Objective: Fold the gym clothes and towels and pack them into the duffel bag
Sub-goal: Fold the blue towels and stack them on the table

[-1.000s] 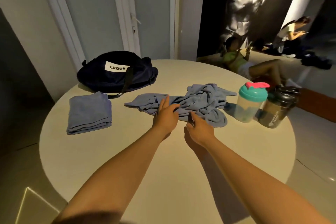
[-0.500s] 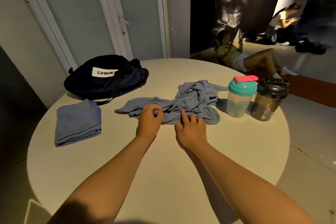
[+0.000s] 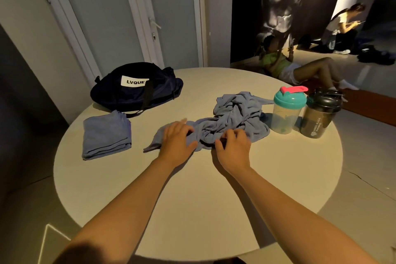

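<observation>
A crumpled blue towel point(image 3: 235, 118) lies in the middle of the round table point(image 3: 192, 199). My left hand point(image 3: 176, 142) grips its near left edge with curled fingers. My right hand point(image 3: 233, 148) pinches the near edge of the bunched cloth just to the right. A folded blue towel point(image 3: 106, 135) rests flat at the left. Behind it sits a dark navy duffel bag point(image 3: 137, 90) with a white LVQUE label; whether its zip is open I cannot tell.
Two shaker bottles stand at the right of the towel: a teal-lidded one point(image 3: 288, 110) and a dark one point(image 3: 321, 113). Doors and a wall rise behind the table. People sit on the floor at the back right.
Both hands have closed on the towel's near edge and drawn it slightly toward me; the left hand has shifted left along the cloth.
</observation>
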Tool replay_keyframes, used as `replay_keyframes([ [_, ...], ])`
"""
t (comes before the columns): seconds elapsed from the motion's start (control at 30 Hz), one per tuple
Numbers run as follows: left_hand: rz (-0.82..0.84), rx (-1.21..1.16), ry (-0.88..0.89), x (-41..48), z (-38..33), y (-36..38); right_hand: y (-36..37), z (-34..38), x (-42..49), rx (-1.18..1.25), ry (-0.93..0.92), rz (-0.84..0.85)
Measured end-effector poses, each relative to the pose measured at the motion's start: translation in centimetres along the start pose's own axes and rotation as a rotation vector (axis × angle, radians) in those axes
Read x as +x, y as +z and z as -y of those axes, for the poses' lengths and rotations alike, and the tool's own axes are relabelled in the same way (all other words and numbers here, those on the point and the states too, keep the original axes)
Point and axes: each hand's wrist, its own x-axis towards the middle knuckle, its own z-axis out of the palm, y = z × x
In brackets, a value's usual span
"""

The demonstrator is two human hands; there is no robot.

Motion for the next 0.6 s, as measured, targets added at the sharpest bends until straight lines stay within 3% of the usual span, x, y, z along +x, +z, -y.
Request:
replay_keyframes([
  [0.03,0.099,-0.105,-0.020,0.2,-0.7,0.3,0.0,0.1,-0.4,-0.011,-0.086,0.013],
  [0.1,0.175,-0.202,-0.097,-0.1,-1.8,0.6,0.0,0.4,-1.3,-0.047,-0.206,0.214],
  [0.17,0.119,-0.224,-0.115,-0.8,-2.3,0.4,0.2,0.5,-1.9,-0.100,-0.168,0.415],
  [0.23,0.033,-0.242,-0.153,-1.9,-2.4,-0.4,0.0,0.8,-2.1,-0.153,-0.094,0.478],
  [0.4,-0.092,-0.076,-0.448,-5.7,0.9,-4.1,-0.5,2.0,-2.4,-0.185,0.089,0.514],
  [0.5,0.005,0.151,-0.550,-8.8,4.0,-6.4,-0.4,2.7,-2.3,-0.145,0.214,0.478],
  [0.6,0.004,0.321,-0.502,-10.8,5.2,-6.8,-0.2,4.2,-2.8,-0.094,0.256,0.356],
])
